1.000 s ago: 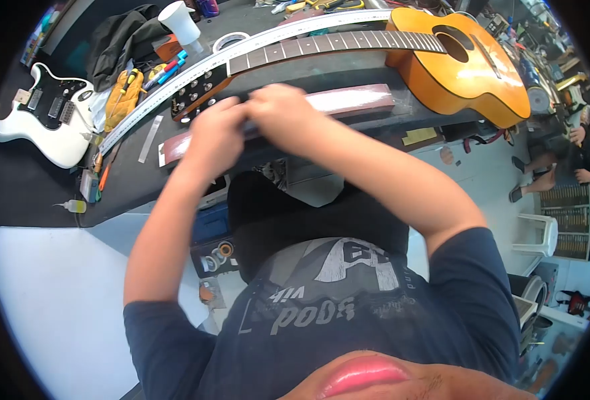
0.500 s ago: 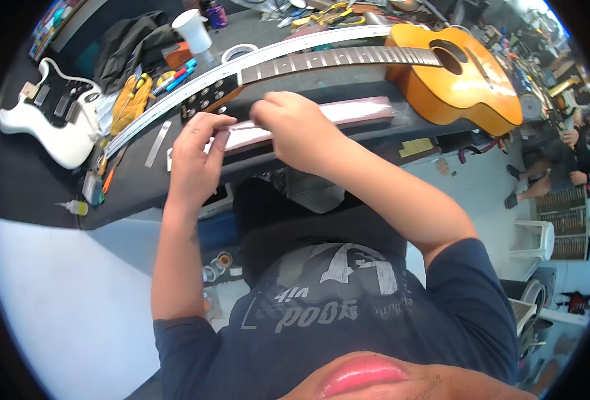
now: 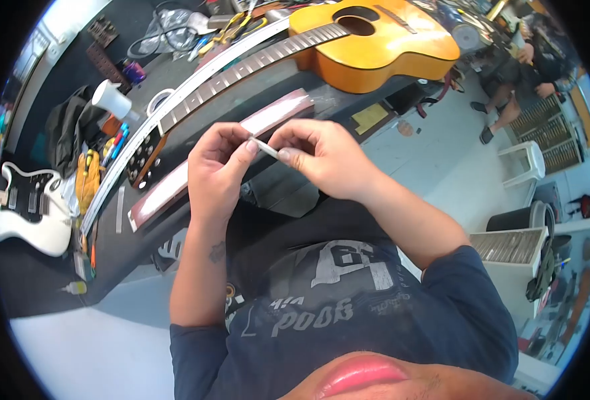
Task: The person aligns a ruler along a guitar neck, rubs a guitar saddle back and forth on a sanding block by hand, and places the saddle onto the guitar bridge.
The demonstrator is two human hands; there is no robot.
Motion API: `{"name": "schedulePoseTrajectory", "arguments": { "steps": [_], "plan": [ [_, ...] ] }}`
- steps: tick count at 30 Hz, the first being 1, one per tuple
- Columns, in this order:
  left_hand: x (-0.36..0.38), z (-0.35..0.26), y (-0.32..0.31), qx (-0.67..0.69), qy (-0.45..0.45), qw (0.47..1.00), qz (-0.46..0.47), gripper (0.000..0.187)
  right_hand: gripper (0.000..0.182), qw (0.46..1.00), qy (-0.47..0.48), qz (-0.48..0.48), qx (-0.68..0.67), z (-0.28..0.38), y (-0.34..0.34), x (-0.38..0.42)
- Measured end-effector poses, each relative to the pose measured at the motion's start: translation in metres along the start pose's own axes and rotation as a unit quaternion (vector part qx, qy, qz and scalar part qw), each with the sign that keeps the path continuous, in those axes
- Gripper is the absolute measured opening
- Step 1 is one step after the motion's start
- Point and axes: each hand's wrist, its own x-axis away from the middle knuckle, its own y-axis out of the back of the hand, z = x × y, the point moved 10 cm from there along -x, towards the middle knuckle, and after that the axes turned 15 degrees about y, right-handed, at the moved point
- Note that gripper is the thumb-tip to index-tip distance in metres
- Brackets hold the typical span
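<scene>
Between both hands is a small pale strip, held above the near edge of the bench. My left hand pinches its left end between thumb and fingers. The strip's other end sits in the pinch of my right hand. Behind and beneath the hands lies a long brown bar with a whitish top face, partly covered by my left hand. Farther back an acoustic guitar rests face up, its neck running left to a dark headstock.
A long metal straightedge lies behind the neck. At left are a white electric guitar body, yellow gloves and a white cup. A small bottle lies near the corner. Another person sits at right, near a white stool.
My hands have come off the long bar and closer to my body, now showing the small pale strip between them. The view has turned, so the bench appears more tilted.
</scene>
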Motion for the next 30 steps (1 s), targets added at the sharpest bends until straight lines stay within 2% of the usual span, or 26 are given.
{"name": "schedulePoseTrajectory", "arguments": {
  "steps": [3, 5, 8, 9, 10, 11, 12, 13, 14, 16, 17, 19, 20, 22, 25, 28, 30],
  "plan": [
    [-0.011, 0.017, -0.017, 0.020, 0.013, 1.000, 0.009, 0.014, 0.014, 0.995, 0.048, -0.013, 0.091, 0.003, 0.017, 0.012],
    [-0.018, 0.028, -0.035, 0.059, 0.030, 0.998, 0.020, 0.009, 0.015, 0.990, 0.048, -0.017, 0.130, 0.003, 0.032, 0.018],
    [-0.034, 0.042, -0.060, 0.075, 0.033, 0.996, 0.046, 0.024, 0.016, 0.957, 0.098, -0.007, 0.273, 0.008, 0.067, 0.019],
    [-0.039, 0.047, -0.068, 0.038, 0.053, 0.997, 0.053, 0.032, 0.016, 0.945, 0.119, -0.041, 0.301, 0.009, 0.091, 0.015],
    [-0.045, 0.049, -0.075, -0.006, 0.062, 0.997, 0.044, 0.032, 0.016, 0.917, 0.153, -0.092, 0.356, 0.016, 0.123, 0.009],
    [-0.052, 0.052, -0.088, -0.116, 0.045, 0.989, 0.081, 0.031, 0.018, 0.906, 0.128, -0.110, 0.388, 0.023, 0.157, -0.003],
    [-0.060, 0.058, -0.101, -0.225, 0.026, 0.967, 0.116, 0.031, 0.023, 0.901, 0.058, -0.143, 0.406, 0.015, 0.200, -0.012],
    [-0.063, 0.054, -0.122, -0.318, -0.012, 0.935, 0.153, 0.024, 0.027, 0.889, 0.048, -0.197, 0.411, -0.002, 0.249, -0.024],
    [-0.064, 0.057, -0.143, -0.345, -0.079, 0.913, 0.203, 0.021, 0.028, 0.866, 0.039, -0.200, 0.457, -0.017, 0.300, -0.042],
    [-0.060, 0.070, -0.185, -0.445, -0.206, 0.822, 0.292, 0.016, 0.027, 0.820, -0.021, -0.200, 0.536, -0.037, 0.380, -0.074],
    [-0.063, 0.087, -0.199, -0.498, -0.228, 0.774, 0.318, 0.015, 0.027, 0.814, -0.053, -0.212, 0.538, -0.045, 0.403, -0.082],
    [-0.070, 0.124, -0.220, -0.595, -0.265, 0.665, 0.364, 0.014, 0.027, 0.777, -0.033, -0.182, 0.601, -0.067, 0.430, -0.104],
    [-0.076, 0.135, -0.223, -0.609, -0.272, 0.651, 0.362, 0.014, 0.027, 0.757, -0.025, -0.165, 0.631, -0.073, 0.437, -0.109],
    [-0.081, 0.150, -0.225, -0.634, -0.283, 0.625, 0.357, 0.015, 0.028, 0.768, -0.049, -0.155, 0.620, -0.084, 0.441, -0.118],
    [-0.076, 0.178, -0.217, -0.638, -0.207, 0.628, 0.393, 0.017, 0.030, 0.763, -0.055, -0.135, 0.629, -0.094, 0.438, -0.128],
    [-0.065, 0.199, -0.211, -0.663, -0.186, 0.574, 0.443, 0.019, 0.031, 0.783, -0.093, -0.127, 0.602, -0.103, 0.436, -0.130],
    [-0.071, 0.201, -0.208, -0.671, -0.173, 0.572, 0.439, 0.019, 0.031, 0.768, -0.091, -0.128, 0.621, -0.104, 0.438, -0.137]
  ]
}}
